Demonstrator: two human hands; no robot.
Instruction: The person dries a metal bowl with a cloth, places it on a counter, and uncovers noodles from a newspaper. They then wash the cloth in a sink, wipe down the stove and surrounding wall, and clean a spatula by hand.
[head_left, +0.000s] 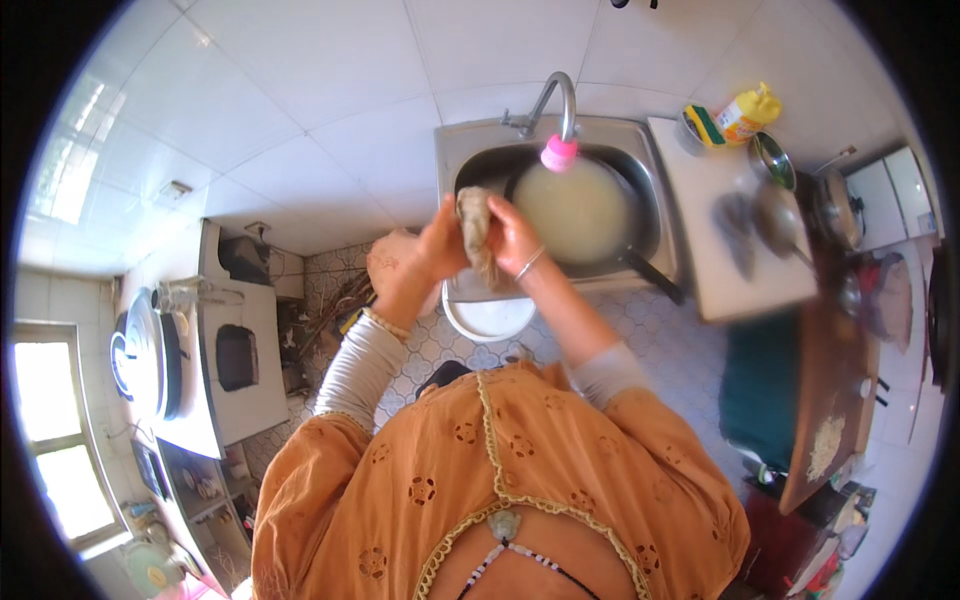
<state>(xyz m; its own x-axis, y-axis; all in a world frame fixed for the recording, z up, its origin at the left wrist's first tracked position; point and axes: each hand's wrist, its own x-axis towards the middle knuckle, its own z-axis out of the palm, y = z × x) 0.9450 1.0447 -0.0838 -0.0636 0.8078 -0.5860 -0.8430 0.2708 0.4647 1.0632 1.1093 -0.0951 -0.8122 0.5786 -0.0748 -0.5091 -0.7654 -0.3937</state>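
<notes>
A wet, greyish-beige cloth hangs bunched between my two hands, over the near left part of the steel sink. My left hand holds it from the left side and my right hand from the right. Inside the basin sits a dark frying pan, its black handle reaching over the sink's near right edge. Cloudy, pale yellowish water fills the pan. Above it curves a metal faucet with a pink nozzle; no stream shows from it.
Right of the sink, a white counter bears a ladle, a sponge, a yellow bottle and a metal bowl. A white bucket stands below the sink's front edge. A wooden board lies farther right.
</notes>
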